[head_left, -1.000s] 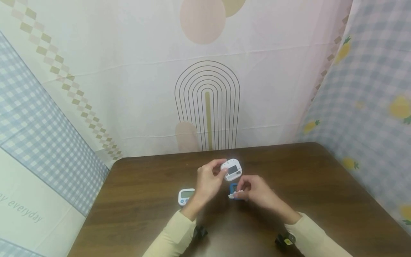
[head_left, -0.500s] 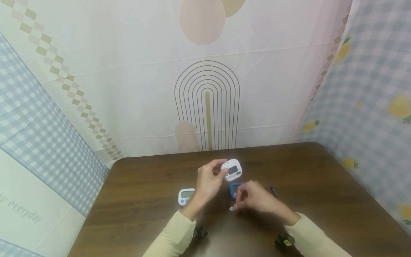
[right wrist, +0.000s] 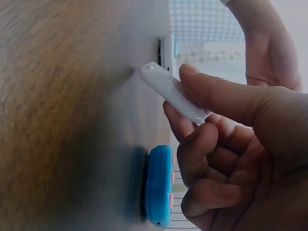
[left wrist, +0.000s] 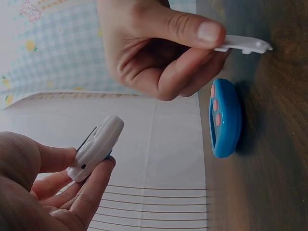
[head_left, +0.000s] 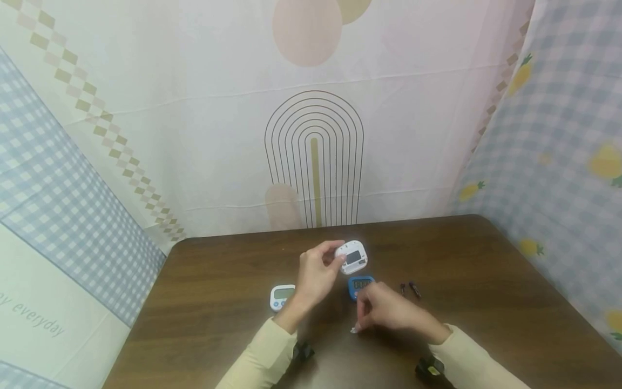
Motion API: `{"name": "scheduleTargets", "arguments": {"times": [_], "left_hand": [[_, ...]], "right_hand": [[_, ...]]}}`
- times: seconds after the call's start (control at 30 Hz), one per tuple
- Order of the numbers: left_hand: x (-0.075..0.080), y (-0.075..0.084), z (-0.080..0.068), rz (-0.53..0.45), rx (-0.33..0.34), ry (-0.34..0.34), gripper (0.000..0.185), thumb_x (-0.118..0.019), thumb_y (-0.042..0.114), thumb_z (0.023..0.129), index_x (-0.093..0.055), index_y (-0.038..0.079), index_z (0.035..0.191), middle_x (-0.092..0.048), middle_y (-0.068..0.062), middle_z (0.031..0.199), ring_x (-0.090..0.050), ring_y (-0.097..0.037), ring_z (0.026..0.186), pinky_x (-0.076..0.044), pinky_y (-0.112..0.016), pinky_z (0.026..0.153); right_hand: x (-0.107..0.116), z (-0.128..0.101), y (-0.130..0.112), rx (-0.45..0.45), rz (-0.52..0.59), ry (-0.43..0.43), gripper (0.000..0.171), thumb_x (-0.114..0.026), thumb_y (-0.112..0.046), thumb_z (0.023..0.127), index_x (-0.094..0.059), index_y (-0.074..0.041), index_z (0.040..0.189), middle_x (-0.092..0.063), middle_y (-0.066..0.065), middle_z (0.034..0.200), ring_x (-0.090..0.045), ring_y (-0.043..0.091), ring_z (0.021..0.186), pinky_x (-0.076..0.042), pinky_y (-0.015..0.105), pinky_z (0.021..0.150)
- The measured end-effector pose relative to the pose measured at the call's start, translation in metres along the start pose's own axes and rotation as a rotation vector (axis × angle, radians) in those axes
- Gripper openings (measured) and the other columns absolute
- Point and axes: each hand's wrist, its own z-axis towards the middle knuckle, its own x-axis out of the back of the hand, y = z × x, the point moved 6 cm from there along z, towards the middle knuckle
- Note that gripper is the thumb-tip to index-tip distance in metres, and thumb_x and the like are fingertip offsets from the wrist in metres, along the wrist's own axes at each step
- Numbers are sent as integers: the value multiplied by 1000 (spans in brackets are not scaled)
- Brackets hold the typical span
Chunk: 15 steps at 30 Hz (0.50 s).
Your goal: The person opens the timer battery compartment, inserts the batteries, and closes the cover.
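My left hand [head_left: 316, 275] holds up a white digital timer [head_left: 358, 260] by its edge, thumb on one face and fingers behind; its back shows, with an uncovered battery compartment. In the left wrist view that timer [left wrist: 98, 147] appears edge-on. Lower and to the right, my right hand [head_left: 389, 307] pinches a small white battery cover [right wrist: 168, 89] between thumb and index finger, low over the table. Its clip tabs show on the cover [left wrist: 245, 44] in the left wrist view. A blue timer [head_left: 358, 283] with pink buttons lies face up just behind the right hand, which partly hides it.
Another white timer [head_left: 280, 297] with blue buttons lies on the brown table [head_left: 214, 313], left of my left forearm. Two small dark batteries, one battery [head_left: 414, 289] beside another battery [head_left: 403, 289], lie right of the blue timer. A patterned cloth [head_left: 218, 135] hangs behind the table.
My right hand has moved down and toward me with the battery cover, away from the held timer. The blue timer and both batteries have come into fuller view. My left hand stays put.
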Motion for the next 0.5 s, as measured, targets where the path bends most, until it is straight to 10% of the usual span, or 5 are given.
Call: {"name": "scheduleTargets", "arguments": {"times": [0.5], "left_hand": [[-1, 2, -1, -3, -14, 1, 27, -76, 1, 94, -76, 2, 121, -80, -17, 108, -77, -21, 87, -63, -24, 73]], "right_hand": [[-6, -6, 1, -54, -222, -30, 26, -91, -19, 77, -67, -25, 68, -59, -16, 66, -53, 3, 58, -46, 23, 52]]}}
